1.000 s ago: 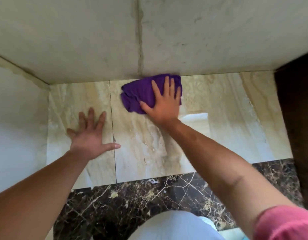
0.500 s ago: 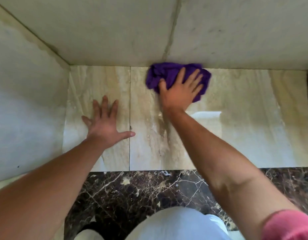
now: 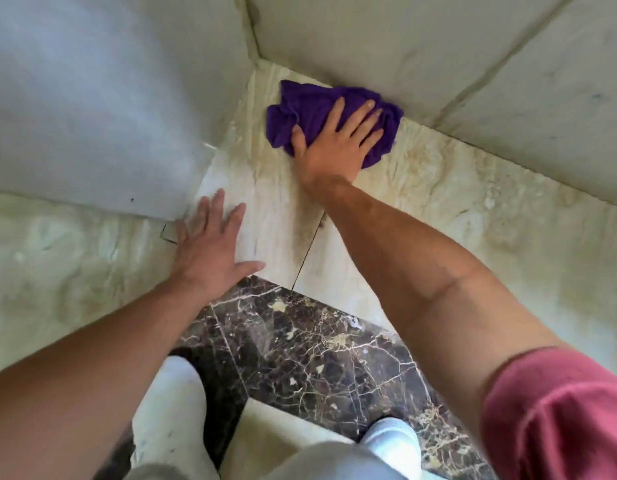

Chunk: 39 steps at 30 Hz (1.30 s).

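Note:
A crumpled purple cloth [image 3: 307, 109] lies on the beige marble floor tile [image 3: 456, 209], close to where the floor meets the back wall. My right hand [image 3: 335, 147] presses flat on the cloth with its fingers spread and straight. My left hand [image 3: 213, 247] rests flat on the tile nearer to me, fingers straight and thumb out to the right, next to the foot of the left wall.
A pale wall [image 3: 92, 98] stands at the left and another pale wall [image 3: 438, 46] at the back; they meet in a corner just beyond the cloth. A dark veined marble strip [image 3: 317, 341] borders the beige tile. My knees in light trousers [image 3: 168, 410] are at the bottom.
The view has swung round, so the corner now shows. My right hand has slid the cloth along the back wall towards the corner. My left hand stays flat on the tile.

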### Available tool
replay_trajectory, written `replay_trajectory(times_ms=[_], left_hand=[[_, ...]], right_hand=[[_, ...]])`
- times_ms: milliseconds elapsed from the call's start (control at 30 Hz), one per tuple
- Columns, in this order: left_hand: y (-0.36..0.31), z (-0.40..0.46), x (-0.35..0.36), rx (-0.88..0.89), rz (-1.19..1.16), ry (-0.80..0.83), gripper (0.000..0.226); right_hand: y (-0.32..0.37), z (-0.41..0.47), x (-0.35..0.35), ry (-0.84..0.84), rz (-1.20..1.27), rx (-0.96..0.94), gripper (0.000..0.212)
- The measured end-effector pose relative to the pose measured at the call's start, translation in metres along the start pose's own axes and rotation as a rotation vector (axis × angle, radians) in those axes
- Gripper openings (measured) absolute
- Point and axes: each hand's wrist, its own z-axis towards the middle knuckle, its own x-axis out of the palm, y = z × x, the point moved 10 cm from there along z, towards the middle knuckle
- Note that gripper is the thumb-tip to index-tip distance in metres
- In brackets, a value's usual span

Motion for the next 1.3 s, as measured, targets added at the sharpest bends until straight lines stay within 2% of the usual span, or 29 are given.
replay_trajectory(times_ms=[100, 233, 333, 433, 633, 800, 867, 933, 1033, 1100, 1167, 1300], left_hand=[[0.015, -0.017, -0.002, -0.021, -0.079, 0.035, 0.115], [0.008, -0.027, 0.031, 0.038, -0.036, 0.052, 0.120], [0.020, -0.015, 0.046, 0.014, -0.014, -0.014, 0.121], [0.014, -0.018, 0.046, 0.009, -0.027, 0.008, 0.120], [0.030, -0.052, 0.057, -0.201, 0.019, 0.081, 0.116], [0.053, -0.054, 0.077, -0.194, -0.078, 0.076, 0.116], [0.057, -0.053, 0.077, -0.157, -0.066, 0.106, 0.117], [0.060, -0.052, 0.076, -0.159, -0.077, 0.125, 0.118], [0.056, -0.054, 0.070, -0.169, -0.102, 0.144, 0.119], [0.054, -0.055, 0.067, -0.169, -0.104, 0.157, 0.120], [0.052, -0.055, 0.067, -0.174, -0.107, 0.162, 0.121], [0.057, -0.052, 0.074, -0.176, -0.116, 0.152, 0.120]], right_hand=[[-0.009, -0.006, -0.015, -0.043, 0.053, -0.084, 0.088], [-0.001, -0.021, -0.006, -0.009, -0.060, -0.471, 0.071], [0.003, -0.006, 0.007, -0.060, -0.066, -0.440, 0.071], [0.016, 0.001, 0.006, -0.095, -0.067, -0.308, 0.065], [0.040, 0.009, 0.007, -0.043, -0.078, -0.156, 0.059], [0.129, 0.018, 0.025, -0.035, -0.046, -0.287, 0.061], [0.129, 0.018, 0.024, -0.032, -0.043, -0.322, 0.061], [0.119, 0.007, 0.019, -0.041, -0.039, -0.491, 0.058], [0.102, -0.041, 0.017, 0.009, -0.031, -0.846, 0.053], [0.092, -0.054, 0.020, 0.053, -0.099, -0.969, 0.053], [0.090, -0.032, 0.015, 0.036, -0.149, -0.927, 0.054], [0.101, 0.027, 0.008, -0.024, -0.014, -0.617, 0.059]])
